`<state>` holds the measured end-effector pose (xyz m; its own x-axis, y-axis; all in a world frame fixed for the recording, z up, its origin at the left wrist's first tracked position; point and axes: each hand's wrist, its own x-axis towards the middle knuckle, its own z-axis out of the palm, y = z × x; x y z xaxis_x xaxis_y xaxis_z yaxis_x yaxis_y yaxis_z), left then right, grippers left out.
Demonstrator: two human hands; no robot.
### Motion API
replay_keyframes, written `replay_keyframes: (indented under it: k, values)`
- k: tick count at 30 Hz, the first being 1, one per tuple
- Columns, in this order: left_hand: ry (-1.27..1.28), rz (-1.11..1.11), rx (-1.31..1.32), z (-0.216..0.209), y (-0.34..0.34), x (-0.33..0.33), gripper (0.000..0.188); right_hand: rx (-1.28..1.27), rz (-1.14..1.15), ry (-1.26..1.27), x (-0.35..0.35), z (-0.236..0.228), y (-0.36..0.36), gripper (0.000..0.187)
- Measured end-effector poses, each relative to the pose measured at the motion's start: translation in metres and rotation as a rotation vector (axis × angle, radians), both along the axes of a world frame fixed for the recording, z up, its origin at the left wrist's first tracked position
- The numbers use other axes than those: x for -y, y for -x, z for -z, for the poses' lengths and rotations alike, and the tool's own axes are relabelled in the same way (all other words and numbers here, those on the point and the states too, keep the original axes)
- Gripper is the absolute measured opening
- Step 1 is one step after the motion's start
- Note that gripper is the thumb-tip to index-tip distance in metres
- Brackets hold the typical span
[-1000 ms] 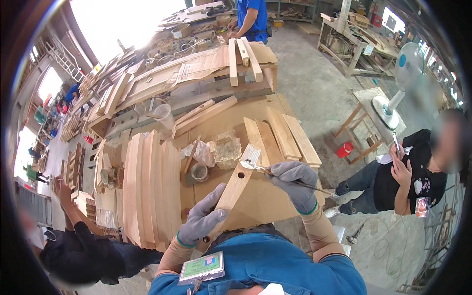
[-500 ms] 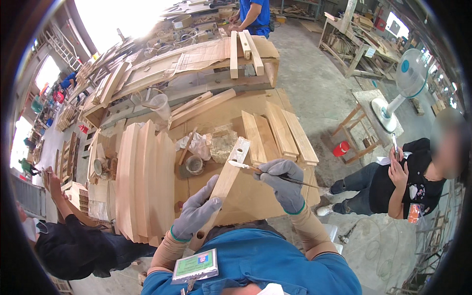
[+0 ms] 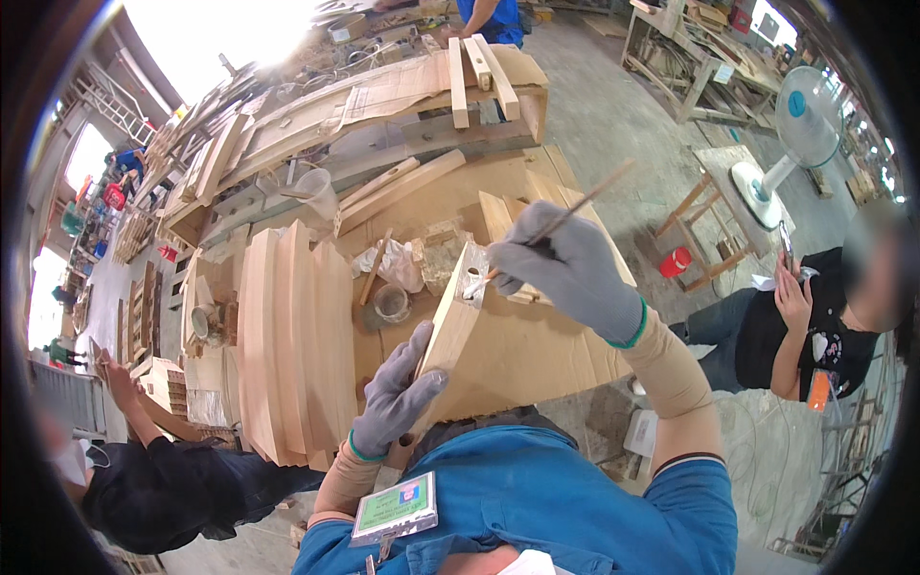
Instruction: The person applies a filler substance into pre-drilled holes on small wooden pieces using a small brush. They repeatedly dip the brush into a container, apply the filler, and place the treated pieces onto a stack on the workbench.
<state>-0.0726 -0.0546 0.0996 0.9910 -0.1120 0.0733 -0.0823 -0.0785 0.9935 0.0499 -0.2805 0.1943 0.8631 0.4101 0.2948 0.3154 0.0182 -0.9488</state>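
Note:
My left hand [image 3: 401,391], in a grey glove, is closed round a pale wooden bar [image 3: 453,321] that slants away from my waist. The bar has holes at its far end, and another hole shows near my wrist. In my gloved right hand [image 3: 565,259] is a thin brush [image 3: 575,206], its handle pointing up to the far right. The white-coated brush tip touches the bar beside a hole, where a wet whitish smear shows. Left of the bar stand a small round pot [image 3: 392,303], a stick [image 3: 376,265] and a crumpled plastic bag [image 3: 407,268].
A stack of wooden bars [image 3: 292,350] stands left on the cardboard-covered table [image 3: 517,369]. More bars lie behind my right hand. Beyond is a bench [image 3: 383,105] with timber. People stand at left and right; a fan [image 3: 805,115] rises from a stool at right.
My right hand has moved up and forward, tipping the brush handle from low right to high right. The brush tip now meets the bar near the end hole. The bar has turned steeper.

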Motion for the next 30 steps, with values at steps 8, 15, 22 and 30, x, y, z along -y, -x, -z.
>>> replay_keyframes:
  k: [8, 15, 22, 30]
  values:
    - [-0.328, -0.041, 0.365, 0.006, -0.004, 0.006, 0.061, 0.158, 0.014, 0.253, -0.002, -0.001, 0.001, 0.018]
    - [-0.309, -0.02, 0.27, 0.001, -0.005, 0.002, 0.059, 0.014, 0.028, 0.14, 0.006, -0.004, 0.001, 0.019]
    - [-0.226, 0.012, 0.259, 0.003, -0.002, 0.002, 0.06, -0.07, 0.083, -0.079, 0.016, -0.006, -0.014, 0.019]
    - [-0.35, -0.054, 0.44, -0.001, 0.0, 0.011, 0.06, 0.291, 0.107, 0.237, 0.003, -0.006, -0.011, 0.021]
